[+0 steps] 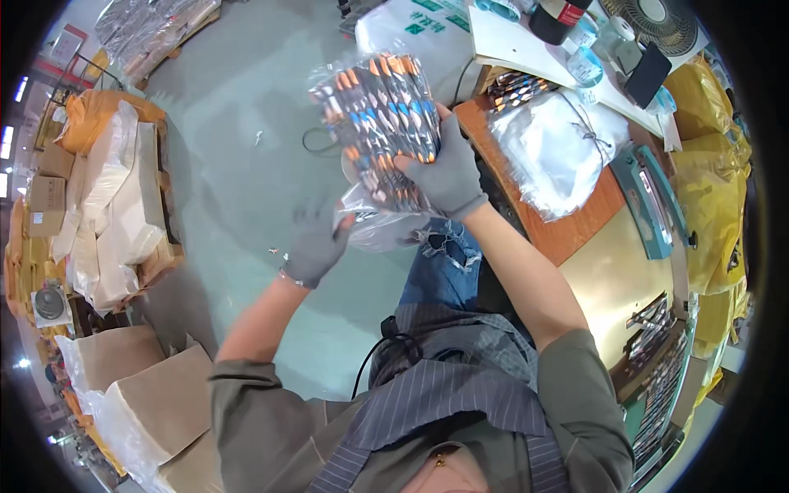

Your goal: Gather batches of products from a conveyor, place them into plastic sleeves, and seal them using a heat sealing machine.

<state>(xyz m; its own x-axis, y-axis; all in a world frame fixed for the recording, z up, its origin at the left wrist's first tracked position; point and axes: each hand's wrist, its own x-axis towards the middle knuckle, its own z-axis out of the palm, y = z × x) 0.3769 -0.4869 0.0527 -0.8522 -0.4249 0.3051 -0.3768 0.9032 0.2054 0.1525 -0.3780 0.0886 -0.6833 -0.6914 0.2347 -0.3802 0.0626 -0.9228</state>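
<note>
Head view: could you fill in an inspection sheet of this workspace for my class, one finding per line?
Surface: bench, brown in one part, shiny and yellowish in another.
Job's things: clear packet of patterned pieces, held above the floor; clear bags on the bench.
Clutter: bottle, phone and tape rolls on a white shelf.
Hands: both gloved; right hand grips the packet's side; left hand, blurred, is near its lower edge, contact unclear.
Cables: black cord beside the apron.
Surroundings: wrapped stack left, yellow bags right.
</note>
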